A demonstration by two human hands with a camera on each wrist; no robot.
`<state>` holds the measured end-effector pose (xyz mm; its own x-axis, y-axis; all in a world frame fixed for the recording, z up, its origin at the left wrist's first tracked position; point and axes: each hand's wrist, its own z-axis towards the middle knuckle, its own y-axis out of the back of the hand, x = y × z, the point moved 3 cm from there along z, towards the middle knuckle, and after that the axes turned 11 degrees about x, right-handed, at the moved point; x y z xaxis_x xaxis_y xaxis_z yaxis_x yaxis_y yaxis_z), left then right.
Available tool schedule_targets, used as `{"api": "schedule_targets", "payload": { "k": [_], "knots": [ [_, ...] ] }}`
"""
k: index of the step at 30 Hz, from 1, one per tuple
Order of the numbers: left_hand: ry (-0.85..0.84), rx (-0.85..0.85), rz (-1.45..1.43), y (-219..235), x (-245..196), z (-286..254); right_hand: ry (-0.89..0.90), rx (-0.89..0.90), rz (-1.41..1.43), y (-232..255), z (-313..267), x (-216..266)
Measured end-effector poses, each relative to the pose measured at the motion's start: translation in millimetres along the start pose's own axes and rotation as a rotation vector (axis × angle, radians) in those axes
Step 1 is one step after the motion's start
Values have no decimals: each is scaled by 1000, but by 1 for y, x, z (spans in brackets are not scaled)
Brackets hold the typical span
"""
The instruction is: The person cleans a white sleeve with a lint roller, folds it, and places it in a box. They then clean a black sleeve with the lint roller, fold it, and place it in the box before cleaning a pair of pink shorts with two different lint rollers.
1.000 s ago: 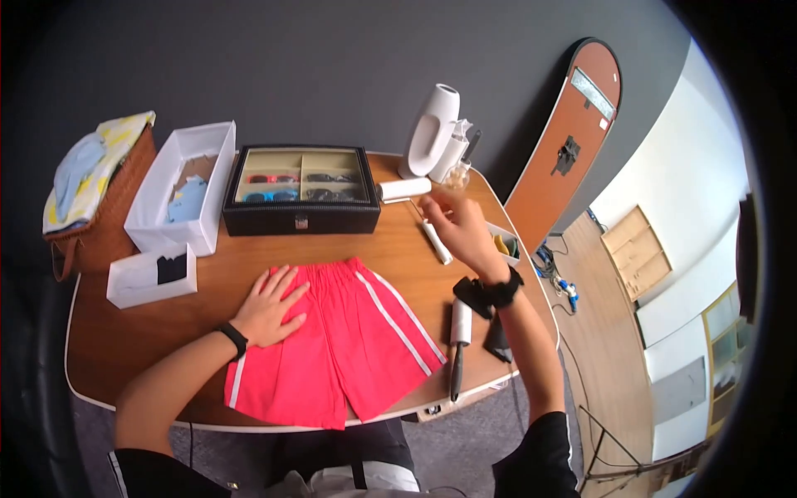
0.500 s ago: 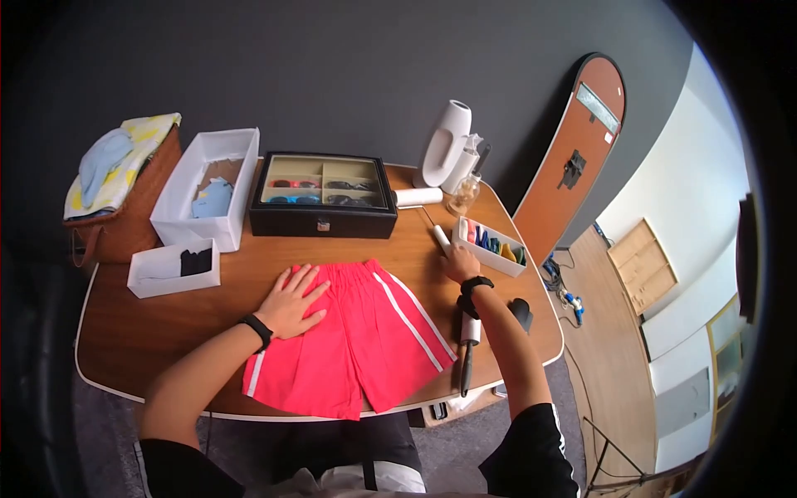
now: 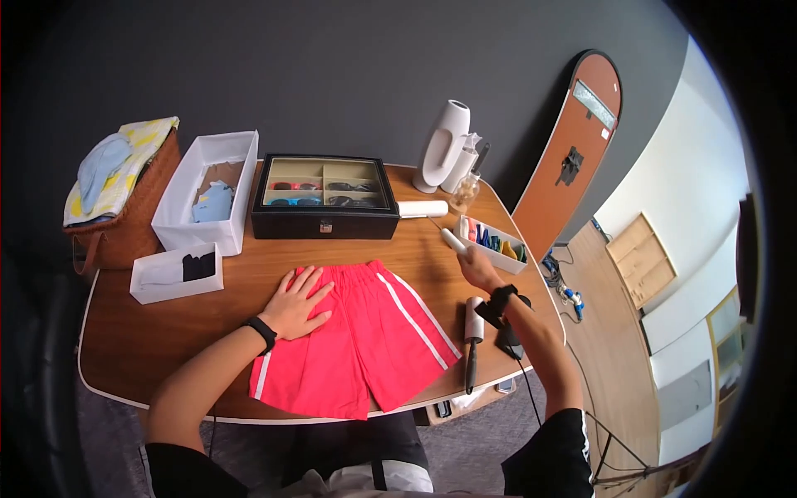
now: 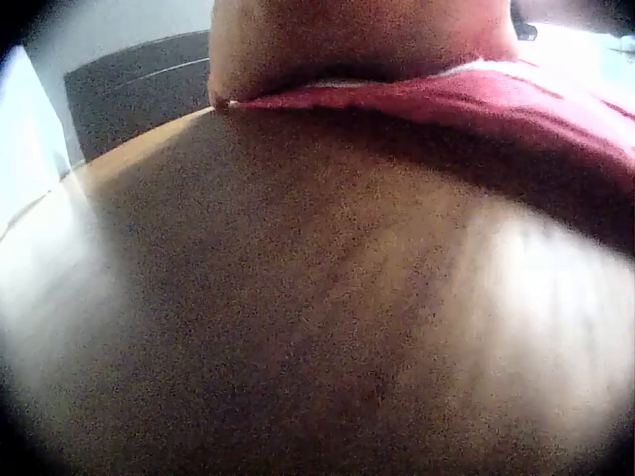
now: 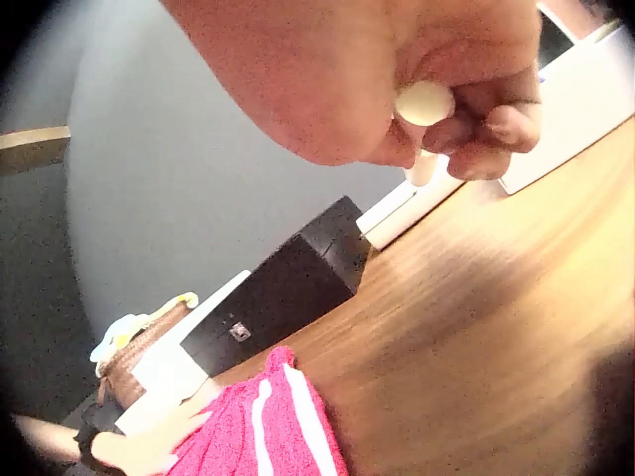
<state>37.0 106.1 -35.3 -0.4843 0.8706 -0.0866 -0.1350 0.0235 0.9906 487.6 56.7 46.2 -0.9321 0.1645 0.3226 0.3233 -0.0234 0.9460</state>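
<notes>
Pink shorts (image 3: 353, 349) with white side stripes lie spread flat on the table. My left hand (image 3: 297, 309) rests on their left part near the waistband, fingers spread; the left wrist view catches only part of that hand (image 4: 357, 40) above the pink cloth. At the right, my right hand (image 3: 479, 270) grips the white handle (image 3: 453, 241) of a lint roller, whose white cylinder (image 3: 423, 209) is beside the black case. The handle's round end (image 5: 425, 102) pokes out of the curled fingers in the right wrist view.
A glasses case (image 3: 324, 220) stands at the back, with white boxes (image 3: 198, 232) and a wicker basket (image 3: 124, 236) to its left. A box of colourful rolled items (image 3: 508, 262), a white vase (image 3: 440, 149) and a black-handled lint roller (image 3: 472, 332) are at the right.
My right hand came down from above the table to the lint roller's handle, closed round it and lifted it slightly. My left hand stays on the shorts.
</notes>
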Motion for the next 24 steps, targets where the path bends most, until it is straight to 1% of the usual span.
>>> {"api": "schedule_targets", "payload": {
  "k": [1,2,4,6,7,9,10,11,13,14,15,17,18,19,21,22,23,24],
  "knots": [
    [0,2,-2,-1,0,0,-22,-39,-15,3,-20,-1],
    [-2,7,-2,-1,2,0,-25,-21,7,8,-39,0],
    [-4,23,-4,0,2,0,42,-55,-5,12,-78,-4],
    [1,62,-17,1,4,2,45,-50,9,28,-128,18],
    [-4,68,-27,4,5,3,39,-70,69,40,-155,39],
    [-3,133,-94,8,8,4,5,-48,128,46,-195,47],
    [-4,149,-143,8,9,5,-8,-61,143,47,-218,58],
    [-12,163,-154,8,9,4,-21,-74,158,48,-239,72],
    [24,132,-88,13,6,4,-35,-54,151,42,-276,92],
    [52,188,-79,19,3,5,-63,-15,187,35,-291,96],
    [40,200,-87,28,-4,3,-94,20,224,27,-306,101],
    [75,230,-172,43,-11,2,-47,48,209,16,-326,120],
    [76,244,-190,39,-11,1,-28,59,183,8,-334,121],
    [64,254,-200,39,-11,-1,-45,65,183,3,-339,124],
    [40,276,-216,39,-8,-3,-61,167,202,-7,-344,132],
    [23,282,-234,31,-3,-4,-89,232,180,-10,-345,133],
    [22,282,-242,24,0,-5,-93,238,175,-13,-344,134],
    [-1,245,-221,19,1,-7,-63,241,156,-18,-342,134]
  ]
}}
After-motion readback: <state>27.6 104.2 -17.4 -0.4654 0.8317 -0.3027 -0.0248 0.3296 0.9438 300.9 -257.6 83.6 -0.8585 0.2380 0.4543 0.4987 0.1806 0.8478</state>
